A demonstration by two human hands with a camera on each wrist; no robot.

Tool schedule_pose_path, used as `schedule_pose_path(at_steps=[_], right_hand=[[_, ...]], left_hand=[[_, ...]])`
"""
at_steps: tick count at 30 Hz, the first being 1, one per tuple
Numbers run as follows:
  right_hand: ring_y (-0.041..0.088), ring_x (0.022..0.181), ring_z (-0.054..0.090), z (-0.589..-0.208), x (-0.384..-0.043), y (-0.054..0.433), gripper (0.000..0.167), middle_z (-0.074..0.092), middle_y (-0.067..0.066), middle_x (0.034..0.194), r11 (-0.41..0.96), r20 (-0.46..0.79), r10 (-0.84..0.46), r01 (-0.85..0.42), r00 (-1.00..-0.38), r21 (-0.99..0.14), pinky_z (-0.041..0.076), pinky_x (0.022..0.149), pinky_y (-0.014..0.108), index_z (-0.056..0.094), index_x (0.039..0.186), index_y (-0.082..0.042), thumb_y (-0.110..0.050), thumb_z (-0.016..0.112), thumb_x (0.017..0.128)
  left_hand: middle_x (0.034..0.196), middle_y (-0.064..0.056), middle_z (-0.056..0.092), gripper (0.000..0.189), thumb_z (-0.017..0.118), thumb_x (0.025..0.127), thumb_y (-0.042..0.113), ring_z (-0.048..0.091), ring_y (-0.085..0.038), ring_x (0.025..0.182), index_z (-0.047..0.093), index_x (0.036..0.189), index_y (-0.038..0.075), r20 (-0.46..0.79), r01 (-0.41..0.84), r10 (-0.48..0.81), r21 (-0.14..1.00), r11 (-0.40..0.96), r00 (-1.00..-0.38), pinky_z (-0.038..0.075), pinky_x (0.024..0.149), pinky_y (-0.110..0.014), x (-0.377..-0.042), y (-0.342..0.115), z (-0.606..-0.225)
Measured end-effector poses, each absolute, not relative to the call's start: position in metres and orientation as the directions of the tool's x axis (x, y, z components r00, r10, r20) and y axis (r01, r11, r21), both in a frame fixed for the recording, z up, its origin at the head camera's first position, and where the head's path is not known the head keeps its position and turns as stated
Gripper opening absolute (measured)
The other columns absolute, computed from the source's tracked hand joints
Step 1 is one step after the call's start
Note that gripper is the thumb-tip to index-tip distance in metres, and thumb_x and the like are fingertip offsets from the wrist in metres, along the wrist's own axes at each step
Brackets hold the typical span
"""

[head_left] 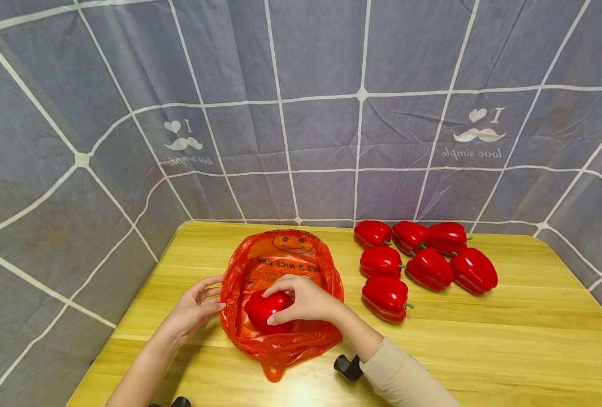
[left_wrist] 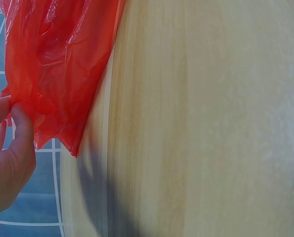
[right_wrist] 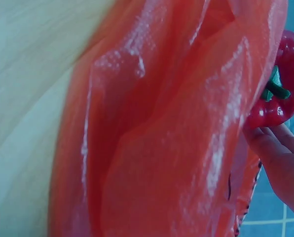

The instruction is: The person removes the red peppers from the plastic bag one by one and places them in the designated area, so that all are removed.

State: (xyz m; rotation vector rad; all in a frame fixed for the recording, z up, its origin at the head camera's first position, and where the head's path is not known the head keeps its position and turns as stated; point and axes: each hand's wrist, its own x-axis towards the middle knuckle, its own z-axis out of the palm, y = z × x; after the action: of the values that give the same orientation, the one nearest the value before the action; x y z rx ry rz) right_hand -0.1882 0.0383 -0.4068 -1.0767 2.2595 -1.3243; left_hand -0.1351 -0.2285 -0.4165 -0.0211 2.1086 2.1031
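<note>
In the head view my right hand (head_left: 303,299) grips a glossy red bell pepper (head_left: 267,308) inside the mouth of an orange-red plastic bag (head_left: 234,333). The right wrist view shows the bell pepper's green stem (right_wrist: 275,91) and the fingers under it, partly behind the bag wall. My left hand (head_left: 194,308) is at the bag's left rim, thumb and fingertips spread apart against the outside. From the left wrist, the left hand (left_wrist: 11,153) has fingertips touching the thin plastic. The bag stands wide open, its printed smiley inner wall at the back and a handle loop drooping in front.
Several red bell peppers (head_left: 429,268) with green stems lie grouped on the wooden table (head_left: 484,350), right of the bag. A grey grid-patterned cloth (head_left: 321,130) hangs behind and at the sides. Black wrist camera mounts (head_left: 348,367) show near the front edge.
</note>
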Motion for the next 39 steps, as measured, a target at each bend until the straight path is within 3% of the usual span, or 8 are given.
schedule_pose_path(at_steps=[26,39], right_hand=[[0.011,0.104,0.052,-0.394,-0.191,0.069,0.039,0.06,-0.009,0.112,0.271,0.157,-0.691,-0.454,-0.706,-0.849,0.048,0.082,0.028,0.069,0.108,-0.022,-0.029,0.081,0.072],[0.015,0.107,0.05,-0.385,-0.191,0.083,0.039,0.057,-0.003,0.117,0.241,0.159,-0.682,-0.425,-0.714,-0.872,0.048,0.085,0.03,0.068,0.109,-0.017,-0.024,0.08,0.073]], left_hand=[[0.123,-0.026,0.043,0.062,0.055,0.084,-0.011,0.061,-0.01,0.093,0.026,0.138,-0.008,-0.135,-0.134,0.092,0.991,0.024,-0.986,0.053,0.077,-0.027,-0.135,-0.227,-0.415],[0.122,-0.024,0.045,0.062,0.056,0.083,-0.011,0.061,-0.01,0.093,0.027,0.138,-0.009,-0.127,-0.125,0.095,0.992,0.025,-0.987,0.053,0.077,-0.028,-0.135,-0.226,-0.415]])
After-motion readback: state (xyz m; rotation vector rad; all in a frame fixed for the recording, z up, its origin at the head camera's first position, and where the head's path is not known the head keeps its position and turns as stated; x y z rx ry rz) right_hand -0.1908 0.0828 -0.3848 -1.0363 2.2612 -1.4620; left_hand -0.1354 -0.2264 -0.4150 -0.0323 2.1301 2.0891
